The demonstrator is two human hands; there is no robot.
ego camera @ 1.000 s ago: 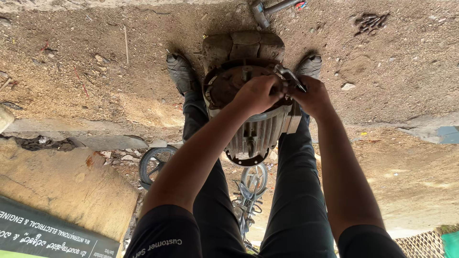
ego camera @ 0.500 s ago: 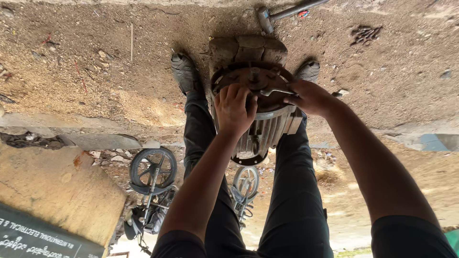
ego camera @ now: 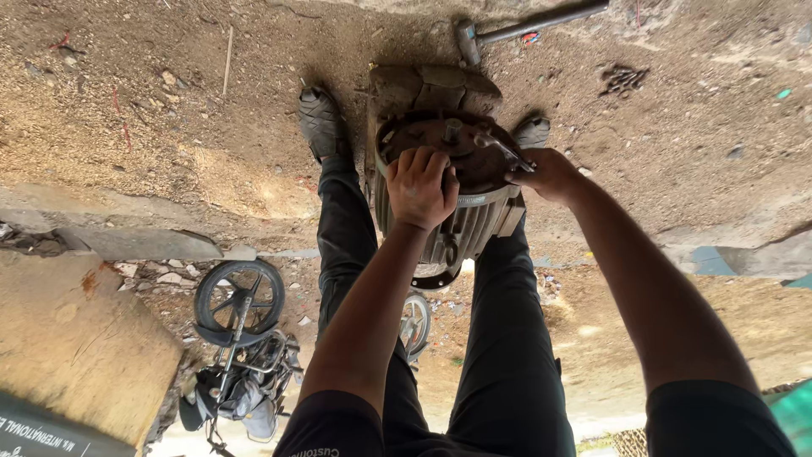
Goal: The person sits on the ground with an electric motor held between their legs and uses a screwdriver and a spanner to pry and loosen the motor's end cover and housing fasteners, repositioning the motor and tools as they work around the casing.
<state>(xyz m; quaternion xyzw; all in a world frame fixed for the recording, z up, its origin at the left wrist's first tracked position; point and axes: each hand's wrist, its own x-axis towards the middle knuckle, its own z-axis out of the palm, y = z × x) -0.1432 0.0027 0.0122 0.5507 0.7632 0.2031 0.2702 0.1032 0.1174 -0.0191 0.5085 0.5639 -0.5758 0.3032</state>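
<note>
A single head-worn camera looks steeply down, close over the person's arms and legs, at a ribbed motor point(ego camera: 448, 195) on dirt ground point(ego camera: 169, 127); the scene appears upside down.

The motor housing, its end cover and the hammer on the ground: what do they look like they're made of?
Motor housing: probably cast metal, dull grey, ribbed with cooling fins. End cover: metal, brown and rusty, gripped by the left hand. Hammer: grey metal head; the handle also looks metallic, though that is uncertain.
</note>
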